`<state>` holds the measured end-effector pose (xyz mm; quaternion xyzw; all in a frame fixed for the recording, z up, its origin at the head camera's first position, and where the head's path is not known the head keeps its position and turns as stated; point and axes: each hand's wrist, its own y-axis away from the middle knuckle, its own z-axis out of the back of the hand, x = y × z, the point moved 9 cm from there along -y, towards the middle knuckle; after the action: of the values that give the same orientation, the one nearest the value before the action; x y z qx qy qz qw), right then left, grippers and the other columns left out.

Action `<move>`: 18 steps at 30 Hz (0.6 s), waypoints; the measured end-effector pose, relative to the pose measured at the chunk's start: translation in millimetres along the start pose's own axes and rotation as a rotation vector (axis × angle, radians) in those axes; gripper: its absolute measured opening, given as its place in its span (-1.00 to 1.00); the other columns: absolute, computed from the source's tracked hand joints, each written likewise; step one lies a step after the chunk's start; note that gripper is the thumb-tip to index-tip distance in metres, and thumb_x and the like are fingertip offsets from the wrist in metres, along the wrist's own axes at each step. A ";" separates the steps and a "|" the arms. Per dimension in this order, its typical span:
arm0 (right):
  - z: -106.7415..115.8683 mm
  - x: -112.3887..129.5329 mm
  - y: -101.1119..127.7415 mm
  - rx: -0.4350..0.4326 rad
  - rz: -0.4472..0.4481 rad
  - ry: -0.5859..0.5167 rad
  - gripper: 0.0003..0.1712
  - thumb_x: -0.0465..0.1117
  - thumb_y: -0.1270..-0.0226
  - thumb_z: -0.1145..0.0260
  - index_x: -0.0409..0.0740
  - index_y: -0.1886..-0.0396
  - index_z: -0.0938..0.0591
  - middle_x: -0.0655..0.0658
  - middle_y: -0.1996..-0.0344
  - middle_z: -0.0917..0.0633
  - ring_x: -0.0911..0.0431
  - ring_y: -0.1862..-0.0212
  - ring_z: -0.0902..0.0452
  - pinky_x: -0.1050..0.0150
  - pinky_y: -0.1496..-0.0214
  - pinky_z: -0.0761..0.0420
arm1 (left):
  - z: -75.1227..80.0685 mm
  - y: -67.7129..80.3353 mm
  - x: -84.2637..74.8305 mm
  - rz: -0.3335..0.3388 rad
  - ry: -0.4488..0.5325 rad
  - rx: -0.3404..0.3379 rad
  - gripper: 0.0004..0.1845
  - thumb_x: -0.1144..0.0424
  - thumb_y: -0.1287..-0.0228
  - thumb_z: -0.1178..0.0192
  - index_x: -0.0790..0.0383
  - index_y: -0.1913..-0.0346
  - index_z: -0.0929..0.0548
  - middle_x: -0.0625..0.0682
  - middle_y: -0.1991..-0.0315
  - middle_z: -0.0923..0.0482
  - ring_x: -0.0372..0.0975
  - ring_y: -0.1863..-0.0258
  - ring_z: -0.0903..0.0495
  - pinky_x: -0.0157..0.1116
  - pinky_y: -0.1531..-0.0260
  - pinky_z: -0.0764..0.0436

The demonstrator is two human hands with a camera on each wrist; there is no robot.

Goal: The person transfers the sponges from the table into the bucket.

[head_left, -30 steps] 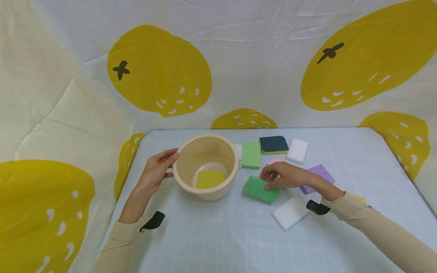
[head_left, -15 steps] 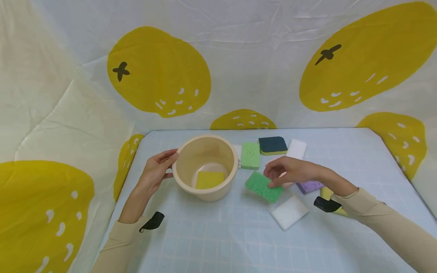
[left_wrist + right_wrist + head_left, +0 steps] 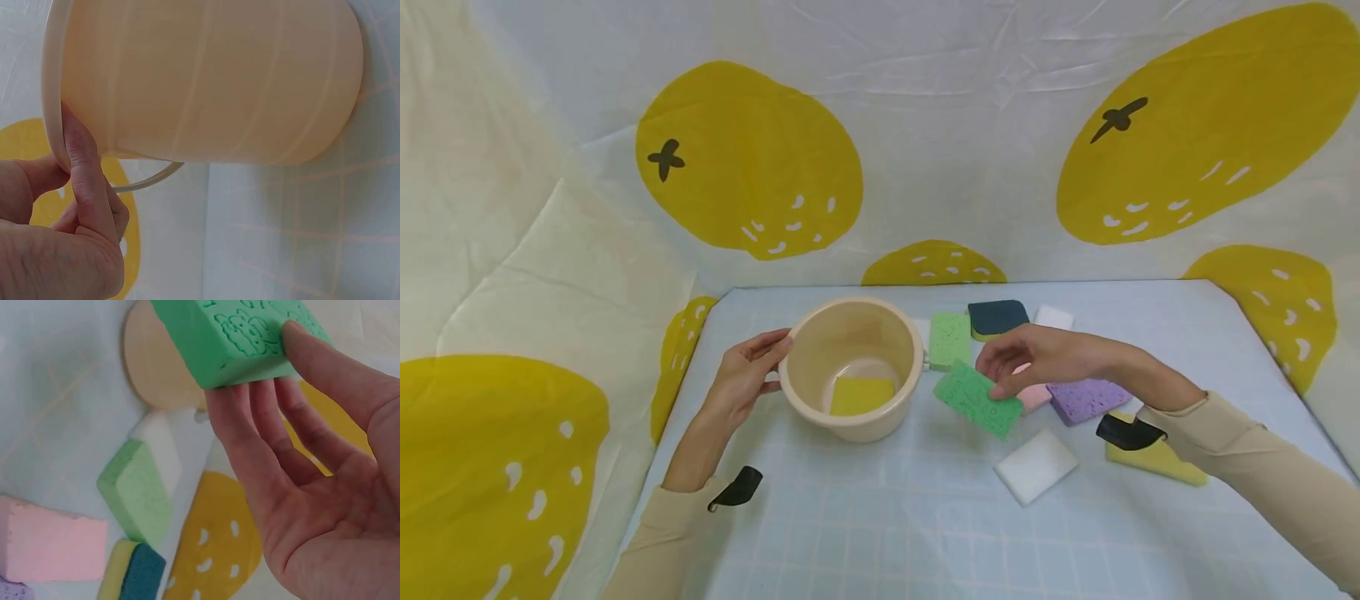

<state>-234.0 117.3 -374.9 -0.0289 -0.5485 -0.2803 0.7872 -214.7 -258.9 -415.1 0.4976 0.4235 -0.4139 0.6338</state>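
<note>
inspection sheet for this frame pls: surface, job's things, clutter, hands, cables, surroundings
Surface: pale blue gridded table.
Job's things: green sponge held lifted, right of the beige bucket; yellow sponge inside it.
Clutter: light green sponge, dark blue sponge, pink sponge, purple sponge, white sponge and others.
Hands: left hand grips the bucket rim; right hand pinches the green sponge.
Cables: nothing seen.
Surroundings: lemon-print cloth backdrop.

Left hand (image 3: pixel 741 377) curled, right hand (image 3: pixel 1037 360) pinching, raised.
</note>
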 end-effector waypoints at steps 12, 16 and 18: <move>12.0 25.1 -12.9 -0.034 0.023 -0.009 -0.62 -0.17 -0.37 -0.46 -0.20 -0.11 -0.64 -0.15 0.05 -0.70 -0.07 -0.03 -0.63 0.18 -0.13 -0.68 | -0.4 1.3 -1.2 -0.008 0.003 -0.001 -0.43 0.05 -0.44 -0.31 0.27 -0.38 -0.53 -0.14 0.08 -0.69 -0.35 0.31 -0.60 -0.39 0.36 -0.73; 14.7 34.6 -18.0 -0.035 0.032 -0.010 -0.61 -0.16 -0.38 -0.46 -0.20 -0.11 -0.64 -0.15 0.05 -0.71 -0.08 -0.04 -0.63 0.17 -0.13 -0.68 | -1.2 1.3 -0.9 -0.009 -0.001 0.003 -0.42 0.04 -0.44 -0.31 0.27 -0.38 -0.53 -0.13 0.06 -0.69 -0.35 0.30 -0.60 -0.39 0.35 -0.74; 15.4 38.4 -20.9 -0.035 0.034 -0.017 -0.62 -0.15 -0.38 -0.46 -0.19 -0.11 -0.64 -0.15 0.05 -0.71 -0.07 -0.04 -0.63 0.17 -0.11 -0.69 | -1.8 1.1 -0.8 -0.011 -0.001 0.004 -0.42 0.04 -0.44 -0.31 0.27 -0.38 -0.53 -0.13 0.06 -0.69 -0.35 0.30 -0.60 -0.39 0.36 -0.73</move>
<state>-247.6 89.4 -340.5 -0.0543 -0.5496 -0.2763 0.7866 -214.2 -256.9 -414.3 0.4964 0.4249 -0.4185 0.6308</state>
